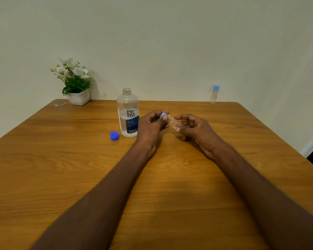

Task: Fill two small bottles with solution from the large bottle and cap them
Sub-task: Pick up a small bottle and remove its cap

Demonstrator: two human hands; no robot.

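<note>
Two hands, one small bottle above the bench (pixel 61 177).
Your right hand (pixel 193 130) grips the small bottle (pixel 175 123); your left hand (pixel 150 127) pinches its light-blue cap (pixel 164 116), beside the uncapped renu bottle (pixel 128 114).

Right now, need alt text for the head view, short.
Two bare hands hold a small clear bottle over a wooden table: the left hand grips its light blue cap, the right hand its body. Beside them stand an open large bottle and its blue cap; a second small capped bottle and a flower pot sit at the far edge.
</note>
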